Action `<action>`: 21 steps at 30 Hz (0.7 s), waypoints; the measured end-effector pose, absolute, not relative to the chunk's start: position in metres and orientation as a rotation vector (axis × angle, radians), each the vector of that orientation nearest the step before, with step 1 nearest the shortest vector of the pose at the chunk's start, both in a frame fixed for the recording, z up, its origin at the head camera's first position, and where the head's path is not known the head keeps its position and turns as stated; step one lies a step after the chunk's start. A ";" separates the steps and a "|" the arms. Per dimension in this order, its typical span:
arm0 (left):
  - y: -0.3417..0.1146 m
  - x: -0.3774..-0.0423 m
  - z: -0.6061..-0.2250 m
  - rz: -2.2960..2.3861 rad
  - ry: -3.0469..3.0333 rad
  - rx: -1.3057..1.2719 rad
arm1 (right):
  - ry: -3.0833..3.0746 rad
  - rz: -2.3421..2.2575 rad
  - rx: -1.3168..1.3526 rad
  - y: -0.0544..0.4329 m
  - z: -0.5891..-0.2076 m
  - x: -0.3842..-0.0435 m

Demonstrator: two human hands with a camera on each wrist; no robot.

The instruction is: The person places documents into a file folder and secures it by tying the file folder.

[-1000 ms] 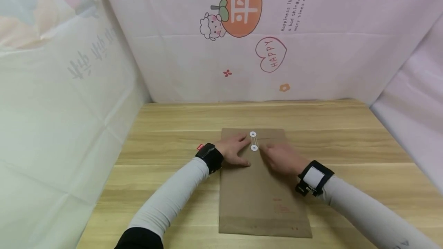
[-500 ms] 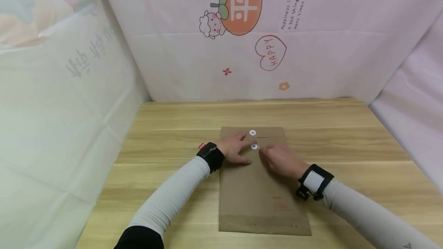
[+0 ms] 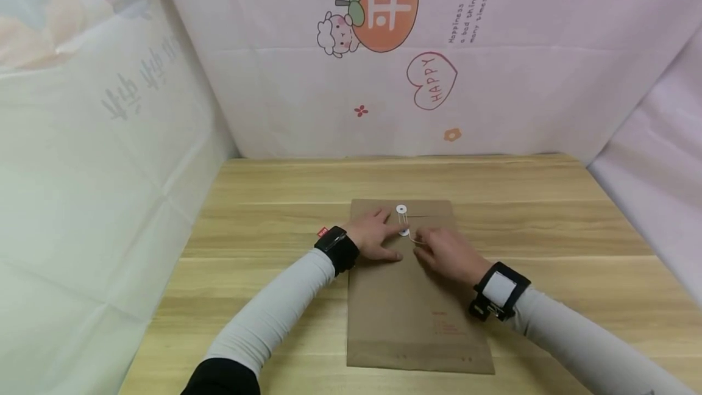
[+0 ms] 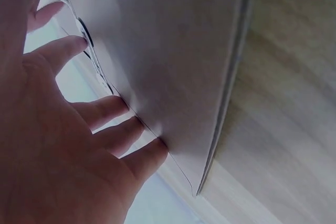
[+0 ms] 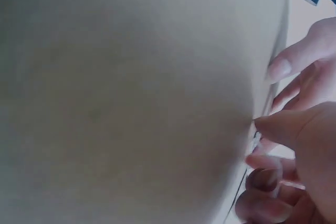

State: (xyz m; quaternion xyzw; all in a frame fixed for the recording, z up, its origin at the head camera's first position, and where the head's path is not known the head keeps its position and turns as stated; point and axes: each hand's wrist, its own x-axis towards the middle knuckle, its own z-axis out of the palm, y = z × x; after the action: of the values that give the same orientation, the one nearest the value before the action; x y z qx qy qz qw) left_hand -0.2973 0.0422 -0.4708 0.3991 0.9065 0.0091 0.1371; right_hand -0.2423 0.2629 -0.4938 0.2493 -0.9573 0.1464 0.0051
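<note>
A brown kraft paper document envelope lies flat in the head view. Its white upper button disc sits on the flap, with string wound between it and the lower disc. My left hand rests on the envelope with spread fingers. Its index finger touches the lower disc and partly covers it; the left wrist view shows the fingertips on the paper. To the right, my right hand pinches the loose end of the string, which runs slack from the lower disc.
The envelope lies on a wood-grain table. A printed white cloth hangs along the table's back edge, with another cloth on the left. Each wrist wears a black strap.
My left index finger has reached over onto the lower disc. My right hand has shifted slightly, and a curved length of string now shows between the disc and its fingers.
</note>
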 end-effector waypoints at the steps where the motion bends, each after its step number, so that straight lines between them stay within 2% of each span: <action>1: 0.042 -0.297 -0.471 0.032 2.625 1.151 | -3.005 0.462 0.755 0.263 -0.494 -0.243; 6: 0.042 -0.297 -0.471 0.038 2.620 1.140 | -3.028 0.443 0.717 0.261 -0.493 -0.243; 16: 0.039 -0.299 -0.469 0.038 2.607 1.119 | -2.983 0.158 0.920 0.246 -0.487 -0.238; 21: 0.040 -0.300 -0.471 0.052 2.596 1.141 | -2.994 0.090 0.940 0.241 -0.485 -0.238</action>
State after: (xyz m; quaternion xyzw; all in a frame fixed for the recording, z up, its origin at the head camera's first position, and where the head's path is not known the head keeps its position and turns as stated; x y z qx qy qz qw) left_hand -0.3003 0.0402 -0.4713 0.3976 0.9046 0.0181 0.1523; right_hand -0.2376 0.2409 -0.4847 0.2994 -0.9537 0.0286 0.0010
